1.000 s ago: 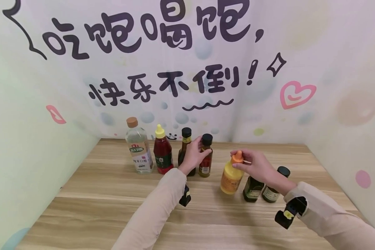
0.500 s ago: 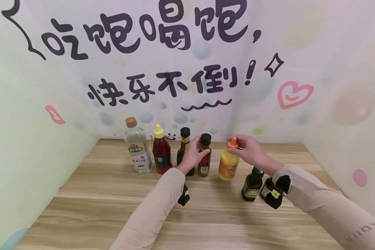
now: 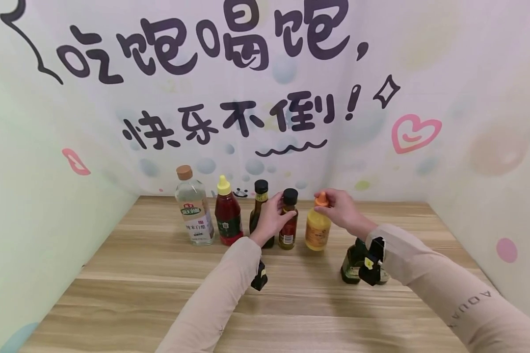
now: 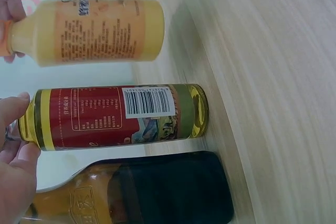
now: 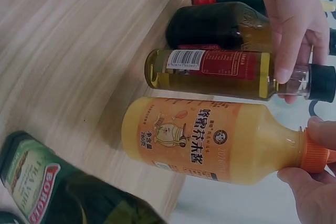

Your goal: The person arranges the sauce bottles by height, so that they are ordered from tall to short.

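Observation:
In the head view my left hand (image 3: 269,218) grips the neck of a small oil bottle (image 3: 288,233), which has a black cap and a red label and stands upright on the table. My right hand (image 3: 342,211) pinches the orange cap (image 5: 313,153) of a yellow honey mustard bottle (image 3: 318,229), just right of the oil bottle. The mustard bottle is upright, its base close over the wood, and a narrow gap parts the two bottles. Left of them, partly behind my left hand, stands a dark sauce bottle (image 3: 261,196) with a black cap.
Farther left stand a red sauce bottle (image 3: 228,215) with a yellow tip and a clear vinegar bottle (image 3: 195,211). A dark green bottle (image 3: 350,267) stands front right, with another partly hidden under my right wrist. The printed backdrop (image 3: 247,162) rises behind the wooden table (image 3: 159,304).
My right hand has carried the mustard bottle left and back, away from the dark green bottles, beside the oil bottle. My left hand has stayed on the oil bottle's neck.

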Tool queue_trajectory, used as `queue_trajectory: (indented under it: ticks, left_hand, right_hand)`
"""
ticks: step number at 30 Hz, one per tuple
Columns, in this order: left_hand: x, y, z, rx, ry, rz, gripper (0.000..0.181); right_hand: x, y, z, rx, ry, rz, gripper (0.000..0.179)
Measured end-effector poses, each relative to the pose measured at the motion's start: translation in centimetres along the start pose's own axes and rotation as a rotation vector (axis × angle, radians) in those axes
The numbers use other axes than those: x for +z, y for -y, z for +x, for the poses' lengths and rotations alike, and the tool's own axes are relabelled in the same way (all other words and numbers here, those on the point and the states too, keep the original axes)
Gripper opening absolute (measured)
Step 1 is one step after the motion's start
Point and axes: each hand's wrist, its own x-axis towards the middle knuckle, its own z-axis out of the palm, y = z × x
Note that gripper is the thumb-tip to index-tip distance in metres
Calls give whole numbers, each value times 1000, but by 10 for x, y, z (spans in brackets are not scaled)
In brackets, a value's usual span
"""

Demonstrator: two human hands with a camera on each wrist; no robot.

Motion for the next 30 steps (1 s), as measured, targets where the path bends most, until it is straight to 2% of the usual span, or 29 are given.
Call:
queue_trajectory:
  ticks: [10, 18, 30]
  left_hand:
    - [-1, -1, 0, -5, -2, 20, 48]
    - [-1, -1, 0, -22, 6, 41, 51]
    - [-1, -1, -1, -32, 2, 39, 51]
  right_hand:
    - [12, -5, 9, 44, -39, 16, 32]
    - [16, -2, 12, 60, -57, 1, 34]
    - [22, -10, 16, 67, -65, 9, 35]
